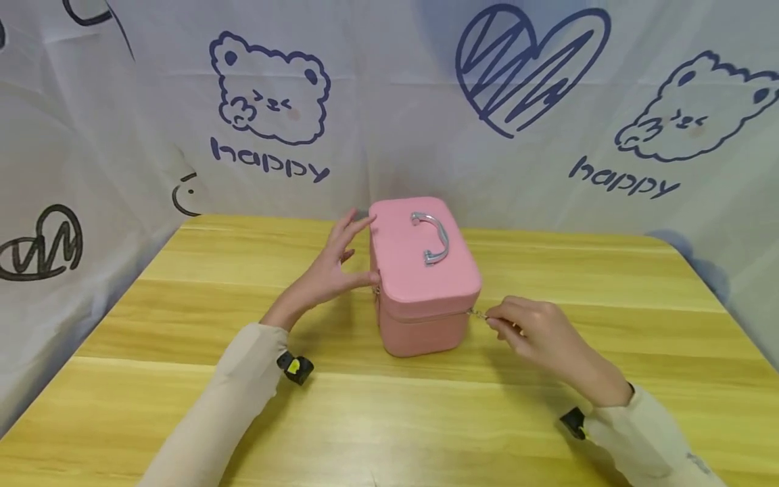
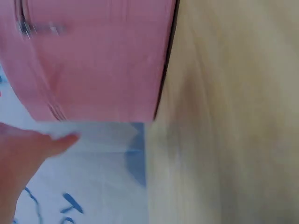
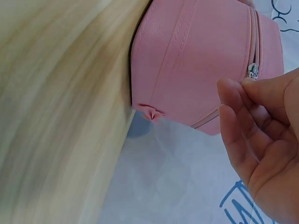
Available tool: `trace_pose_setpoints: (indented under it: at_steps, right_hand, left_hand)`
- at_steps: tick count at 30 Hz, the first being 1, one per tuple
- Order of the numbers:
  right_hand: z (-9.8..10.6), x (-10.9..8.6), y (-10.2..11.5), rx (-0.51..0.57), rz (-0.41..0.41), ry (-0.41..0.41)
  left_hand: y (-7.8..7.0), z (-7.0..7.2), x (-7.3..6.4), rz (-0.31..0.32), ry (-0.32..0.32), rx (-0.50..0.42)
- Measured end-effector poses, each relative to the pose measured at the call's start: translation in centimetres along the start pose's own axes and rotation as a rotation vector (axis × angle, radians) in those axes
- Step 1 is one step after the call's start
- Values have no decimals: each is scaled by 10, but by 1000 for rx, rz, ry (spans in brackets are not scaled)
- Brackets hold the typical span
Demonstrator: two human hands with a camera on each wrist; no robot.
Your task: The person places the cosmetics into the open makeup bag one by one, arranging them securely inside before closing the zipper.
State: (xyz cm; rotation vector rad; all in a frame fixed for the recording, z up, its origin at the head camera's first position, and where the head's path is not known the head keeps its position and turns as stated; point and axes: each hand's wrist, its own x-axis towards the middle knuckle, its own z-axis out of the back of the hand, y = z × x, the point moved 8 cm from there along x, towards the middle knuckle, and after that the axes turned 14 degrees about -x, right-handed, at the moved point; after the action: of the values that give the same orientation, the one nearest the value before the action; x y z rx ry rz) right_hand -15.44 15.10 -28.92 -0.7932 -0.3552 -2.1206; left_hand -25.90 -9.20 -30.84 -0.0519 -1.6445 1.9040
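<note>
A pink cosmetic case (image 1: 426,270) with a silver carry handle (image 1: 444,240) on its lid stands upright on the table. At its front right corner my right hand (image 1: 541,338) pinches a small metal zipper pull (image 3: 252,70) between thumb and forefinger. The lid sits down on the body all round the front. My left hand (image 1: 325,270) is at the case's left side, fingers spread, thumb tip and fingertips right at the lid's edge. A second zipper pull (image 2: 42,29) hangs on that left side, below the thumb.
The wood-grain table (image 1: 377,419) runs back to a white cloth (image 1: 389,101) printed with bears, hearts and words. A pink tab (image 3: 152,114) sticks out low on the case's side. Black wrist cameras are strapped to both wrists.
</note>
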Motion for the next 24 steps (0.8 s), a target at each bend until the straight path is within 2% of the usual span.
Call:
trace_pose_setpoints:
  at_steps: [3,6,14,19,24]
  right_hand:
    - [-3,-3,-2,27,-19,26]
    - [-6,-4,-3,45,-52,55]
    - [-6,-3,-5,43,-82,89]
    - [-3,1,5,39,-72,46]
    - [-3,2,15,-36,-152,25]
  left_hand:
    - [18,-1,8,107,41,-140]
    - [26,-3,12,139,54,-196]
    - [26,-7,18,133,14,-44]
    - [29,-8,17,118,-21,-40]
    - [32,-13,15,132,-14,-7]
